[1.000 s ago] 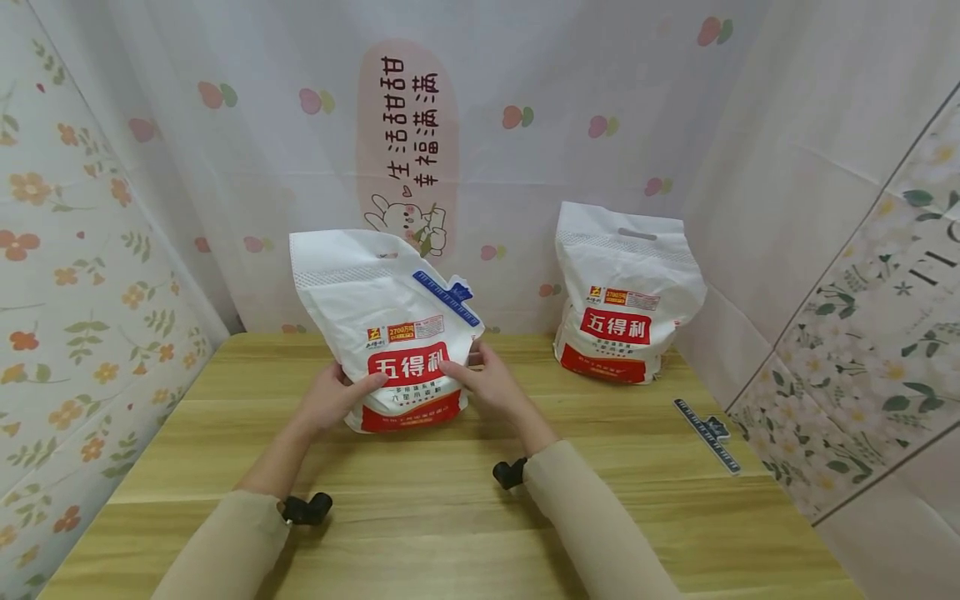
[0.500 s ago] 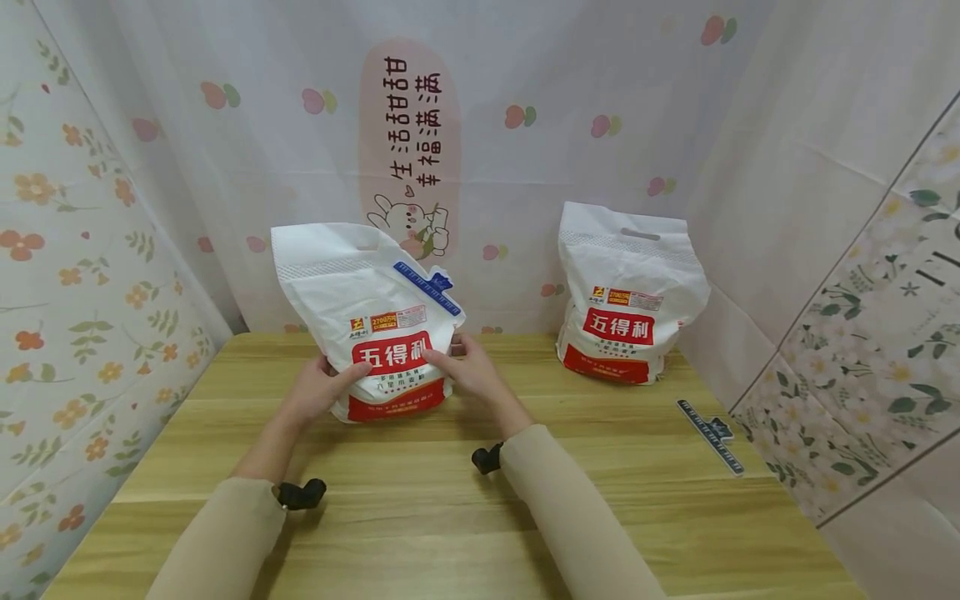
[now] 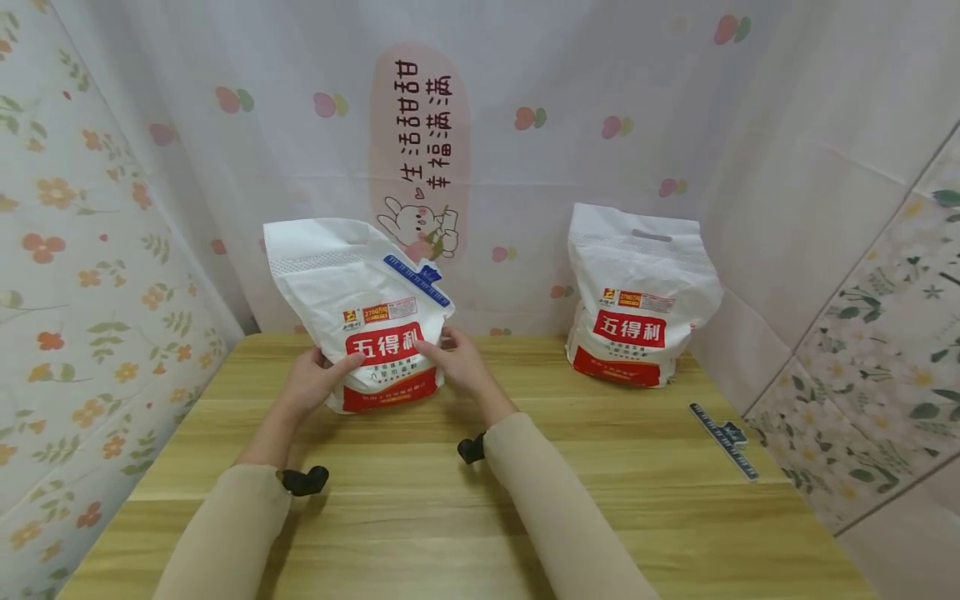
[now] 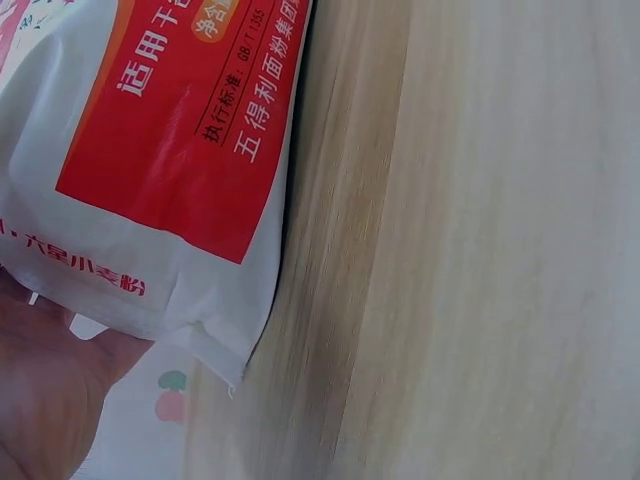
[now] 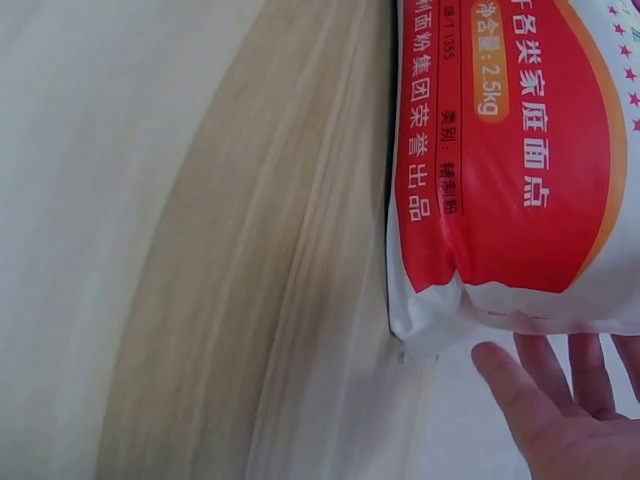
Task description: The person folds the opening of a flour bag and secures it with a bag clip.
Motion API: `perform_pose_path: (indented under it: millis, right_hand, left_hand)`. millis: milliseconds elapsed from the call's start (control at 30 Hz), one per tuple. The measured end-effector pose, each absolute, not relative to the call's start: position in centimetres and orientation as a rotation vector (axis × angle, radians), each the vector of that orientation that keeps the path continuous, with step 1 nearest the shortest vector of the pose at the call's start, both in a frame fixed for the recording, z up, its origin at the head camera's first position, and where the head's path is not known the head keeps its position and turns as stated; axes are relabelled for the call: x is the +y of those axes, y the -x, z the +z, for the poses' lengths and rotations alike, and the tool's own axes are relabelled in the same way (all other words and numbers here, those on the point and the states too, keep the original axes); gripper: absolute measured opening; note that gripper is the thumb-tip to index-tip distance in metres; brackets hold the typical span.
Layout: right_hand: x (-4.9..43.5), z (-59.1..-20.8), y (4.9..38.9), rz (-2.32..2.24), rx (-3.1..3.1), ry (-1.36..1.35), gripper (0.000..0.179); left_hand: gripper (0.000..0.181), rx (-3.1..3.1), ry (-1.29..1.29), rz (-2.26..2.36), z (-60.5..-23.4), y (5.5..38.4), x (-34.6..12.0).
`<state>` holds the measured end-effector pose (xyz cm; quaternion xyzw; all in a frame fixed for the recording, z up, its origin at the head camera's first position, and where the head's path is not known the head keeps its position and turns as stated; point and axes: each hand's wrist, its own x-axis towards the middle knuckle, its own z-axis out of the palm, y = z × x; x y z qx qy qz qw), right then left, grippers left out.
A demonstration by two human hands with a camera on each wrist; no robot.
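A white and red bag of flour [image 3: 318, 287] stands on the left side of the table, its top leaning left. A blue sealing clip [image 3: 411, 275] sits slantwise across its upper right corner. My left hand [image 3: 311, 383] holds the bag's left side, thumb on the front and the other fingers behind. On the opposite side my right hand [image 3: 463, 368] holds it likewise, thumb over the red label. Both wrist views show the bag's red lower front [image 4: 180, 140] close over the wood; in the right wrist view the right fingers [image 5: 590, 380] reach behind its edge.
A second flour bag [image 3: 637, 283] stands upright at the back right of the wooden table [image 3: 450, 525]. A flat dark blue sealing clip [image 3: 723, 442] lies near the right edge. Patterned curtains [image 3: 495, 150] close off the back and sides.
Both hands have shifted the flour bag left and slightly back across the table, keeping their hold. The view has turned a little. The second bag and the loose clip stay put.
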<state>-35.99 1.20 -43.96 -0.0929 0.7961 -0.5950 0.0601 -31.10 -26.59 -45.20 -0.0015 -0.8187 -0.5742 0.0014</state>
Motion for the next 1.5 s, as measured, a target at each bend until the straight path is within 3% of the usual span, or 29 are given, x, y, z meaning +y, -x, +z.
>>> perform_pose_path:
  millis: [667,1000,1500]
  right_hand:
    - [-2.6,-43.2,37.5,-1.842,2.516,0.189,0.050]
    - [-3.7,-43.5,38.3,-1.833,2.513,0.169,0.048]
    - [-4.5,-43.6,38.6,-1.779,2.553,0.145,0.051]
  left_hand:
    - [0.083,-2.491,-0.067,-1.798,-45.0,32.7,-28.5]
    - [0.093,-2.491,-0.164,-1.744,-44.3,32.8,-28.8]
    - [0.092,-2.510,-0.190,-1.706,-44.0,33.0,-29.3]
